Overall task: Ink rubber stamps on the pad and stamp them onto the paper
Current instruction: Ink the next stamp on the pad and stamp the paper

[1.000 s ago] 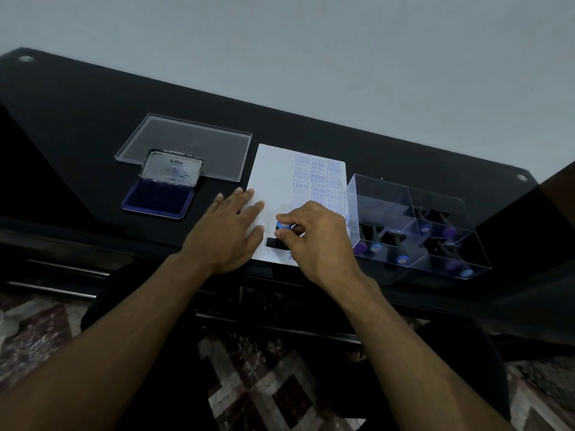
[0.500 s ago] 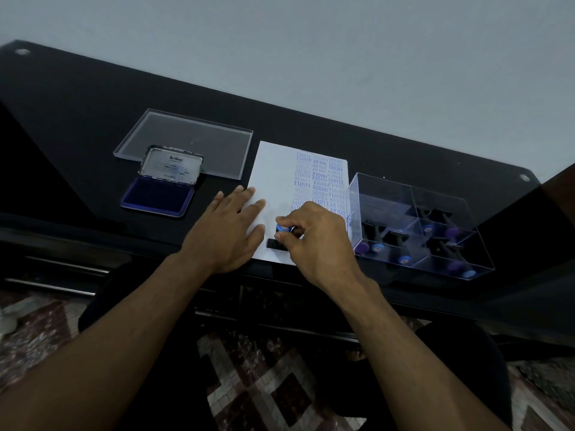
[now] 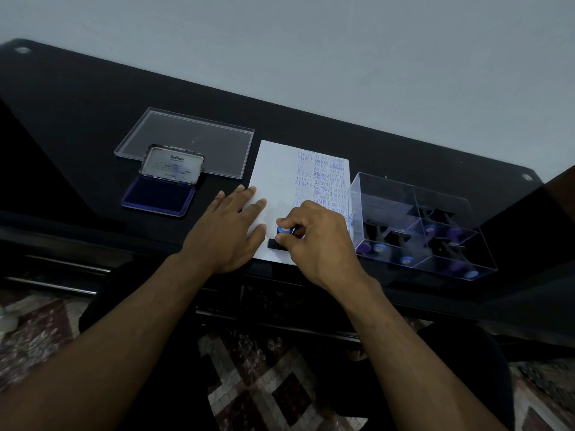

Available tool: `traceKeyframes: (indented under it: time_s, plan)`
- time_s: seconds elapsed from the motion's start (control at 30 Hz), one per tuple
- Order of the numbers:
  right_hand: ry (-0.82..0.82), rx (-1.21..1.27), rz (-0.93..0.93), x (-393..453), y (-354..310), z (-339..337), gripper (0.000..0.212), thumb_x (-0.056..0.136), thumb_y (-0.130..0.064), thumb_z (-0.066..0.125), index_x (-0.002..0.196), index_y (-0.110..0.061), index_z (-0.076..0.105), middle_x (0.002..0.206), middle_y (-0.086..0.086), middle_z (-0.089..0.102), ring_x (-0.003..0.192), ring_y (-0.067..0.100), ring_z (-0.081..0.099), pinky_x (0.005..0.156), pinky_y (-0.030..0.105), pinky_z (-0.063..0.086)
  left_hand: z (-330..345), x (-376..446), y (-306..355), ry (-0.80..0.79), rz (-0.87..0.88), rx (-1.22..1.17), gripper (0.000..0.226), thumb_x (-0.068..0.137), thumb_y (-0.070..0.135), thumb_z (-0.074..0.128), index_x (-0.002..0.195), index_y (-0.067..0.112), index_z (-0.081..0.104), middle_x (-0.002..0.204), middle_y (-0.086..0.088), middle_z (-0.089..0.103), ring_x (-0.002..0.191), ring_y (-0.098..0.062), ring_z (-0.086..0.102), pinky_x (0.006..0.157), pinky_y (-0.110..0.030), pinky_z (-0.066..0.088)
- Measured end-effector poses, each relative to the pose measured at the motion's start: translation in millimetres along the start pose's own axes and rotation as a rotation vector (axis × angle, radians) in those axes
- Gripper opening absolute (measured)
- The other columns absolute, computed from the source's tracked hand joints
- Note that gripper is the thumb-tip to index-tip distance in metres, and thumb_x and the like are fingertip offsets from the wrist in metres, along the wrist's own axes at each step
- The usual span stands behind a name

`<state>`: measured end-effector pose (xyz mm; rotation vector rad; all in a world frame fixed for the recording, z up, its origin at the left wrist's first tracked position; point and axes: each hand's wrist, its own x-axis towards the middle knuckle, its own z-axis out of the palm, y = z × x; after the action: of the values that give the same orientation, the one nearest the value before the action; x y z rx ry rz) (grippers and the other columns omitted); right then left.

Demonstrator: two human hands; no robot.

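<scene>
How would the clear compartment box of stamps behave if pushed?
The clear compartment box looks like rigid, thin plastic, so it would probably slide on the glossy black table. The spare stamps lie loose inside, so they would likely shift or rattle.

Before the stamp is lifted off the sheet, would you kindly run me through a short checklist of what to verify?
1. Left hand lies flat on the paper to steady it: ok.
2. Right hand has a grip on the stamp by its blue knob: ok.
3. Stamp base sits flat on the paper: cannot tell, the fingers hide most of it.
4. Blank space remains on the left half of the sheet for more prints: ok.
5. Ink pad is open, lid up, ready for re-inking: ok.
6. Stamp box stands beside the paper's right edge, with more stamps inside: ok.
</scene>
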<state>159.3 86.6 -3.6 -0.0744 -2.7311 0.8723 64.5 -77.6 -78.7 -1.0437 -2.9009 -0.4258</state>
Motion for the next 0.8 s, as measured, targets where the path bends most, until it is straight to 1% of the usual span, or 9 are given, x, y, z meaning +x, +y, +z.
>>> traceKeyframes:
  time_s: [0.3,0.43,0.63,0.8]
  plan:
    - [-0.002,0.014,0.02,0.2,-1.4,-0.2,0.013,0.08,-0.015,0.08,0.092,-0.014,0.077,0.088,0.0,0.067,0.077,0.014,0.063,0.078,0.032,0.053,-1.5,0.1,1.2,-0.005,-0.006,-0.005,0.077,0.092,0.058,0.011,0.156,0.022,0.033,0.166,-0.005,0.022,0.155,-0.022,0.013,0.125,-0.046,0.01]
    - [-0.012,0.009,0.022,2.3,-1.3,-1.4,0.012,0.079,-0.015,0.081,0.09,-0.014,0.077,0.087,0.001,0.067,0.077,0.015,0.062,0.077,0.032,0.053,-0.6,0.2,0.6,-0.008,-0.009,-0.002,0.073,0.094,0.057,0.015,0.156,0.022,0.032,0.167,-0.005,0.022,0.155,-0.022,0.012,0.125,-0.046,0.01]
    - [-0.012,0.017,0.028,3.6,-0.9,-0.6,0.011,0.078,-0.014,0.081,0.089,-0.013,0.077,0.087,0.0,0.067,0.076,0.015,0.063,0.078,0.032,0.053,-1.6,0.1,1.8,-0.007,-0.013,-0.005,0.073,0.094,0.057,0.016,0.156,0.022,0.033,0.166,-0.005,0.022,0.155,-0.022,0.013,0.125,-0.045,0.01]
    - [-0.022,0.016,0.041,5.3,-1.1,-1.0,0.011,0.078,-0.015,0.081,0.089,-0.014,0.077,0.087,-0.001,0.067,0.076,0.013,0.063,0.079,0.031,0.053,-2.1,-0.2,2.7,-0.002,-0.008,-0.01,0.077,0.092,0.059,0.011,0.155,0.021,0.034,0.166,-0.006,0.023,0.155,-0.023,0.014,0.125,-0.046,0.01]
